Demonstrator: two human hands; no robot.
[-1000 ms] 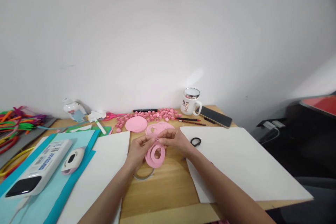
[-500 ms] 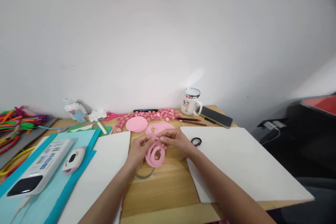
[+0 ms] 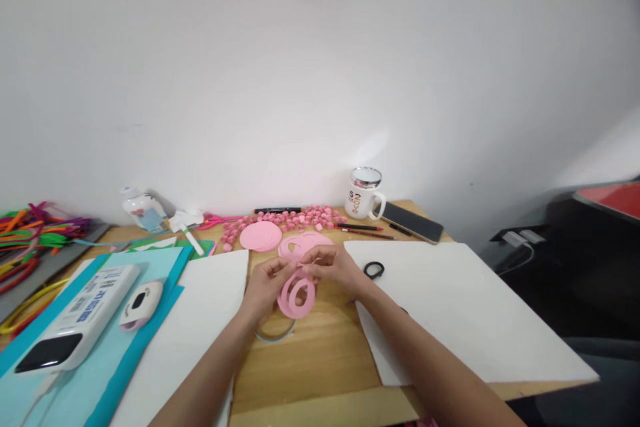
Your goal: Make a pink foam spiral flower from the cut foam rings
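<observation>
My left hand (image 3: 264,287) and my right hand (image 3: 334,268) meet over the wooden table (image 3: 320,353) and pinch the top end of a pink paper spiral (image 3: 297,297), whose coils hang below my fingers. Behind my hands lie more pink cut spirals (image 3: 300,244) and a flat pink paper circle (image 3: 260,236). A row of small pink rolled paper pieces (image 3: 285,219) lies further back. A clear tape ring (image 3: 274,331) rests on the table under my left wrist.
White sheets lie at right (image 3: 460,310) and left (image 3: 200,320), with blue sheets (image 3: 75,380) holding a white device (image 3: 75,323) and a small white gadget (image 3: 140,303). At the back stand a mug (image 3: 364,193), phone (image 3: 411,221), pencils, marker and bottle (image 3: 143,210); pipe cleaners (image 3: 30,233) lie far left.
My fingers have shifted slightly on the top of the pink spiral, and its hanging coils have moved a little. Nothing else has moved.
</observation>
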